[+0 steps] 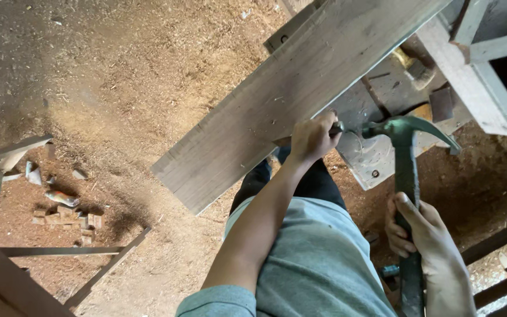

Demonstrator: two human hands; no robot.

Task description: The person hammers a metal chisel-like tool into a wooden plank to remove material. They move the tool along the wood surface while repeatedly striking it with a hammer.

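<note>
A long grey wooden plank (277, 100) runs diagonally across the view, resting on a workbench. My left hand (313, 138) pinches a small dark nail or punch (337, 127) against the plank's lower edge. My right hand (418, 226) grips the handle of a green claw hammer (405, 152), whose head sits just right of the nail, face pointing at it.
A worn grey bench top (377, 152) lies under the plank, with a white wooden frame (476, 76) at the top right. The sawdust-covered floor (118, 88) holds small wood offcuts (66, 217) and thin frame pieces (60, 251) at the left.
</note>
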